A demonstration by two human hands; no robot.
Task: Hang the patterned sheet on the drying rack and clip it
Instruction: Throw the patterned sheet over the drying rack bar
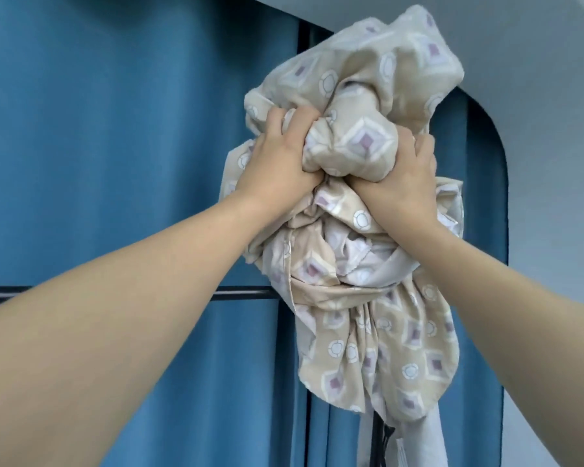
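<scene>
Blue curtain (115, 146) fills the background in long vertical folds; pale grey wall (536, 96) to its right, meeting it in a rounded corner. A dark horizontal bar of the drying rack (243, 294) crosses in front of the curtain, low and left of the bundle, with a dark upright (304, 45) rising in front of the curtain behind the bundle's top. The patterned sheet (368, 136) — beige, with white rings and mauve diamonds — is bunched into a tall wad held up in front of the curtain, above the bar; its lower part hangs down past the bar and a pale plain strip trails below. Left hand (280, 156) grips the wad from the left side, fingers curled deep into the cloth, knuckles toward the camera. Right hand (402, 183) grips from the right and underneath, fingers dug into the folds, thumb side against a puffed roll of fabric. The two hands sit close together with that roll bulging between them — wrists nearly touching at the base. Both forearms are bare and reach upward. Whether the sheet rests on the bar behind cannot be told.
</scene>
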